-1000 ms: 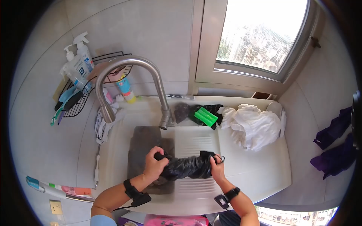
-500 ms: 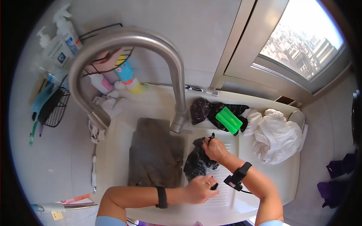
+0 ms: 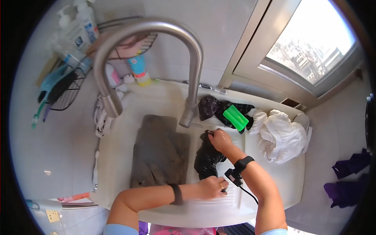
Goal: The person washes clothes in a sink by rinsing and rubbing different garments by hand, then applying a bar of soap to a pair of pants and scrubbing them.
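A wet black garment lies bunched over the ridged washboard part of the white sink. My right hand is closed around its upper end. At the lower end my left hand is also closed, with a bit of dark cloth showing by its fingers; it is slightly blurred. To the left, a dark brown-grey cloth lies under cloudy water in the basin. A green ridged bar, like laundry soap, rests on black patterned cloth beyond my right hand.
A tall metal faucet arches over the basin's left side. White clothes are heaped on the sink's right ledge. Bottles and brushes stand in a wire rack at the left wall. A window is at the upper right.
The camera view has shifted a little. My left hand has moved slightly up along with the black garment's lower end. The garment looks less foamy and more stretched out between my hands.
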Tool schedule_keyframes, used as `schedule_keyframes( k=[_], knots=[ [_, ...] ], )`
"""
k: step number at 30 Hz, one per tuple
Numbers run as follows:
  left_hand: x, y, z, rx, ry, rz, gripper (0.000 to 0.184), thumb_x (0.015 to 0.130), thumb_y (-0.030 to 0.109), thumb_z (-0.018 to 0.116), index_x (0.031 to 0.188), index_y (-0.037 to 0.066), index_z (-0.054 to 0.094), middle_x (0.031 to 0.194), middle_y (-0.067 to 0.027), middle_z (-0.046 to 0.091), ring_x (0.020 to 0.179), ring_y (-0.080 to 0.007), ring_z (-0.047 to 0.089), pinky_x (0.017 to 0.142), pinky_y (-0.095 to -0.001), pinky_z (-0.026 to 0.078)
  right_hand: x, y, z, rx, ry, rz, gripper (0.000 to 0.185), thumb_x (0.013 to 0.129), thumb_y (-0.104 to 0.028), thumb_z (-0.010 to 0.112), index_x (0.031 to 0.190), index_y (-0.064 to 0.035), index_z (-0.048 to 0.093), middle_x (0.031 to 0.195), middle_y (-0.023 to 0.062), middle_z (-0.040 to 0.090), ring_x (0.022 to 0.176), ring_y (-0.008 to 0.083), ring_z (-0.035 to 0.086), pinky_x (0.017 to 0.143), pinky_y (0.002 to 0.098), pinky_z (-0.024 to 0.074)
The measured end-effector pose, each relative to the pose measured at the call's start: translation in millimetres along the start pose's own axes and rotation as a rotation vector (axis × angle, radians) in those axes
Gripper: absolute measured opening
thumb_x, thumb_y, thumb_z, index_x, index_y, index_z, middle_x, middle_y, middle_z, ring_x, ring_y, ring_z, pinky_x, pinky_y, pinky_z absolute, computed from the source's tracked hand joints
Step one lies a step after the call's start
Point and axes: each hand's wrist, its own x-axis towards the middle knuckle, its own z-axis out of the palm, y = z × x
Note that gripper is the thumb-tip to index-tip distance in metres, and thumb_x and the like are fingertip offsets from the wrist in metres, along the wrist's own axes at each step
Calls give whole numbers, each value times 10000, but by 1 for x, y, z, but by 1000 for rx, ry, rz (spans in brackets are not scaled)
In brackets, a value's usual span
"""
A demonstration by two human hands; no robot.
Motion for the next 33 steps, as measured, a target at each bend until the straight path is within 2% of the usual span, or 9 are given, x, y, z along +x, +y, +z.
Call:
schedule_keyframes(
  k=[5,8,14,16,20,24,25,31,33],
  knots=[
    [-56,-2,-94,79,457,-632,156,636,120,649,747,97,542,778,-63,531,655,-223,485,589,-292,408,-66,26,-39,151,250,48,304,803,-341,535,819,-47,613,881,208,531,803,374,529,714,419,442],
    [-80,-34,-122,-860,974,-1817,193,674,131,681,770,28,549,771,-71,554,721,-199,543,570,-323,441,-116,11,-51,118,418,-38,242,754,-314,594,721,-75,588,871,139,515,749,331,534,630,413,459],
    [-10,-28,-118,-150,579,-1158,239,573,126,696,769,33,597,748,-95,586,719,-186,551,640,-307,450,-181,-62,-40,-158,350,-804,154,637,-249,656,693,-131,576,820,76,490,701,254,522,569,344,456],
    [10,-8,-97,-19,305,-740,211,551,152,703,709,76,585,687,-95,515,722,-232,479,677,-316,407,-198,-76,-22,-99,296,-780,158,621,-239,656,691,-127,570,808,65,491,678,248,517,574,342,454],
    [5,19,-99,-284,203,-667,187,669,199,619,770,54,559,755,-96,504,719,-220,460,677,-307,401,-217,-69,-17,131,535,-503,228,661,-191,690,584,-95,499,784,64,493,626,248,544,476,328,454],
    [6,36,-94,-404,238,-686,357,776,267,542,1035,43,441,808,-149,522,765,-298,529,714,-350,431,-227,-61,-14,253,468,-242,357,661,-230,698,954,-127,522,954,125,469,655,279,572,510,350,482],
    [0,28,-88,-310,205,-590,497,820,352,508,1153,41,309,871,-150,505,726,-280,541,699,-341,436,-227,-62,-13,281,458,-203,549,633,-237,713,1113,-174,453,1031,168,441,691,312,582,536,365,498],
    [-10,26,-108,-802,139,-607,547,872,429,441,1225,36,297,970,-87,473,887,-143,489,752,-281,399,-219,-71,-11,160,315,-288,552,614,-203,693,1120,-227,471,977,159,507,731,318,585,556,386,499],
    [-17,7,-136,-1032,53,-768,413,888,297,470,1201,46,371,1014,-58,505,905,-105,481,749,-242,407,-216,-72,-15,227,287,-201,499,624,-173,674,1082,-208,478,878,118,552,736,316,581,581,398,489]
  ],
)
